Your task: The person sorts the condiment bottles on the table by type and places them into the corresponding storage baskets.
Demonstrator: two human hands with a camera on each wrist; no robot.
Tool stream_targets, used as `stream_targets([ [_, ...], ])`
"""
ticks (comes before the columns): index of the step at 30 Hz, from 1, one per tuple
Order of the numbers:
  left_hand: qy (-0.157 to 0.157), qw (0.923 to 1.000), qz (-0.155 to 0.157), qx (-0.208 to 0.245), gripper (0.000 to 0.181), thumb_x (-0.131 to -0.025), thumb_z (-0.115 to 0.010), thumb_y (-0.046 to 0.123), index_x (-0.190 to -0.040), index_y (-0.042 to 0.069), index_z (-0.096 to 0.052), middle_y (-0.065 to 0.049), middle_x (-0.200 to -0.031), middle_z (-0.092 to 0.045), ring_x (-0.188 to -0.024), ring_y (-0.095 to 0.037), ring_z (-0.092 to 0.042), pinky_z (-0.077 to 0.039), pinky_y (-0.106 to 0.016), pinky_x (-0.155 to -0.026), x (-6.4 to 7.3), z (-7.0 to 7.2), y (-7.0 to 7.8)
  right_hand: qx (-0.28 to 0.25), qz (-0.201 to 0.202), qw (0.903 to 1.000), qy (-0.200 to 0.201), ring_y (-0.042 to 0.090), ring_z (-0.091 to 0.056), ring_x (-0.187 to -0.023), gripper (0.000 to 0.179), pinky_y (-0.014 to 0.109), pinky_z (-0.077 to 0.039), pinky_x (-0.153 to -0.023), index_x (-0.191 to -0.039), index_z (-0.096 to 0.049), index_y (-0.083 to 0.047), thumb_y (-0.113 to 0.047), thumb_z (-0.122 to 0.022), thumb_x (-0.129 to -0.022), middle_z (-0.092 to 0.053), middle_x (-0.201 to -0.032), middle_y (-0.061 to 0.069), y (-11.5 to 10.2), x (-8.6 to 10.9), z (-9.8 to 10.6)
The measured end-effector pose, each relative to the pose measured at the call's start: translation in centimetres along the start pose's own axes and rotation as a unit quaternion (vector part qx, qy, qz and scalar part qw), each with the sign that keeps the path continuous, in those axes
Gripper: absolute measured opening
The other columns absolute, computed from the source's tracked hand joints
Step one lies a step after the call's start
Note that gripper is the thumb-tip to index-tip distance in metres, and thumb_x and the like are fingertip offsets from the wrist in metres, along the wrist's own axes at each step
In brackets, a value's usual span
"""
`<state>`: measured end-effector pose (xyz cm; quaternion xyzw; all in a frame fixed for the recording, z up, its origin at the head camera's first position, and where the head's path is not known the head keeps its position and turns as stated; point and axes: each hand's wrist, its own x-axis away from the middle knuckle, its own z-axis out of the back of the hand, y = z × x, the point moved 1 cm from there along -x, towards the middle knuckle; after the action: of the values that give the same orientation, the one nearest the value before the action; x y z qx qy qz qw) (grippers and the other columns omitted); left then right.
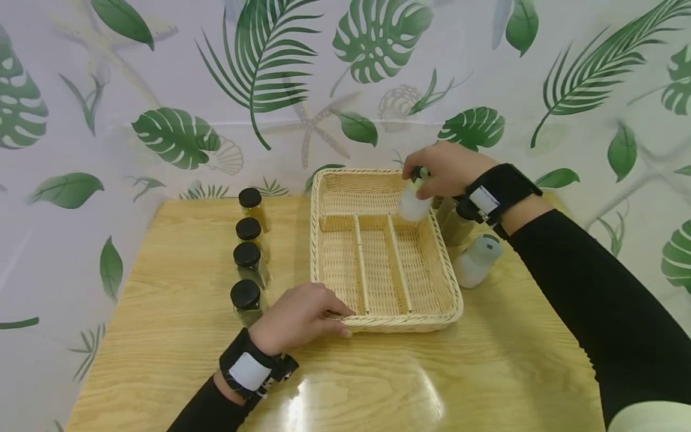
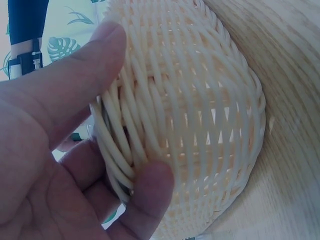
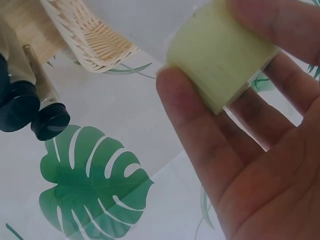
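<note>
One basket [image 1: 456, 309] — four compartments [image 1: 338, 258] | left fingers [image 2: 150, 195] clamped on rim [image 1: 402, 322] | right fingers [image 3: 182, 102] pinching whitish bottle [image 1: 412, 206] by cap [image 3: 217, 55]

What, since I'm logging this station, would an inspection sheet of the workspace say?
Surface: wooden table, glare near the front.
Things in use: divided basket; held bottle; four black-lidded jars left; on the right, a second bottle and dark-lidded jars, partly hidden.
Clutter: pale shape at the lower right, unidentifiable.
Hands: left hand grips the basket's near rim; right hand holds a bottle at its far right, contact unclear.
Cables: nothing seen.
Surroundings: leaf-print backdrop behind.
</note>
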<state>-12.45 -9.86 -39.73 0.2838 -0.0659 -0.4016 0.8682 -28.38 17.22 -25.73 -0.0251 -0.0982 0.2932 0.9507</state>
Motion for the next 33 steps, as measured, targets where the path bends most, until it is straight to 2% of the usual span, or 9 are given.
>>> stream_targets([
  [6,-0.001,1.0,0.0,-0.001,0.027,-0.08,-0.071,0.041,-0.103,0.025,-0.074,0.016,-0.096,-0.067,-0.086,0.001,-0.058,-0.05,-0.026,-0.074,0.0,-0.2,-0.1,0.001,-0.008,0.9999,-0.009,0.025,-0.053,-0.091,0.035,0.04,-0.046,-0.075,-0.114,-0.064,-0.016,-0.018,-0.073,-0.081,-0.061,-0.112,0.007,0.0,-1.3,-0.3],
  [20,-0.004,0.9999,0.014,0.006,0.027,-0.081,-0.071,0.041,-0.103,0.027,-0.074,0.017,-0.096,-0.067,-0.086,0.002,-0.058,-0.05,-0.026,-0.073,0.1,0.0,-0.1,-0.004,-0.015,0.9997,-0.02,0.029,-0.052,-0.103,0.036,0.045,-0.045,-0.081,-0.116,-0.063,-0.015,-0.017,-0.073,-0.082,-0.058,-0.119,0.011,0.3,-3.1,-0.2],
  [33,0.0,1.0,0.005,-0.001,0.028,-0.08,-0.071,0.041,-0.102,0.024,-0.074,0.015,-0.096,-0.068,-0.086,0.002,-0.058,-0.049,-0.025,-0.075,0.1,0.0,-0.2,0.001,-0.033,0.999,-0.03,0.031,-0.053,-0.098,0.036,0.045,-0.047,-0.078,-0.117,-0.063,-0.012,-0.016,-0.072,-0.082,-0.059,-0.117,0.014,0.4,-4.6,-0.3],
])
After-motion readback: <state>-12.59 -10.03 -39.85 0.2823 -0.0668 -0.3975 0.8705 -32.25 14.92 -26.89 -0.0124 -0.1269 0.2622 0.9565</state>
